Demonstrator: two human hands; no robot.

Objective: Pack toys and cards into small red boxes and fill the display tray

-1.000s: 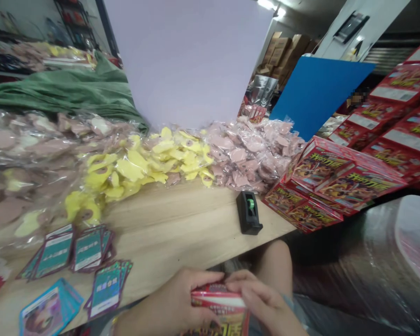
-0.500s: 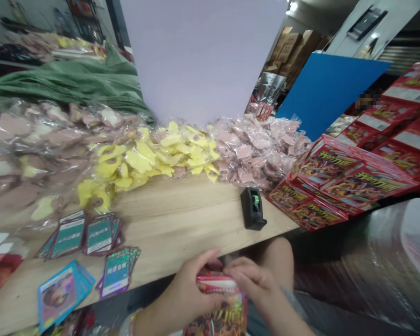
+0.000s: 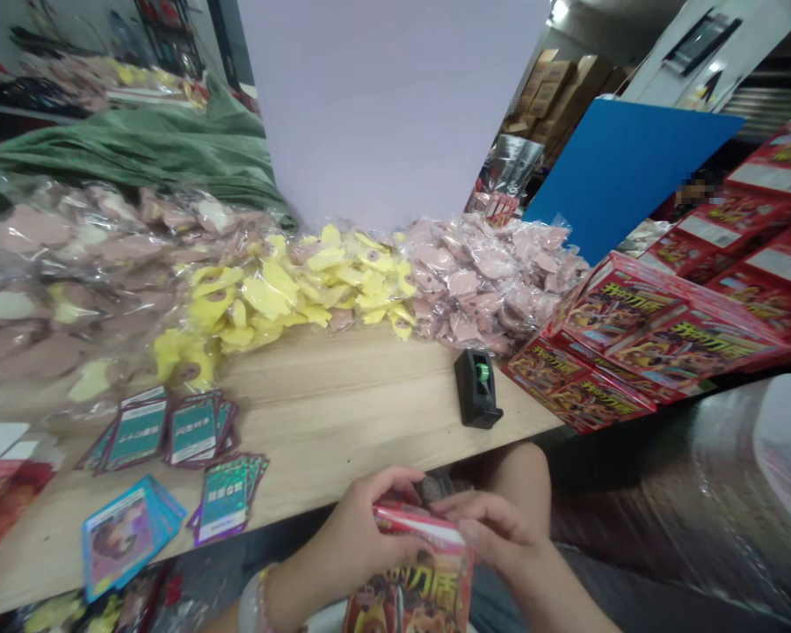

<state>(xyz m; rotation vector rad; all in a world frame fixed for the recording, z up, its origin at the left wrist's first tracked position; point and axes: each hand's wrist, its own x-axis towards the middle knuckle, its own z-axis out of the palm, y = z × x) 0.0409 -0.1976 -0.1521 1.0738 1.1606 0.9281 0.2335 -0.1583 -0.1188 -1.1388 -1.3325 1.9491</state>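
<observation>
Left hand (image 3: 362, 545) and right hand (image 3: 501, 536), fingers clamped, grip the red box (image 3: 415, 580) at its top edge; card stacks (image 3: 171, 431) lie spread nearby.

Bright, fairly even indoor light, a ceiling lamp (image 3: 558, 10) glaring at the top edge; deep shadow beneath the bench (image 3: 343, 378); strong fisheye bending toward the edges; slight softness on the fingers (image 3: 481, 510).

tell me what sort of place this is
Probably a packing workshop or stockroom: stacked red printed boxes, heaps of plastic-bagged pink pieces and yellow pieces, and piles of trading cards on a wooden table.
</observation>
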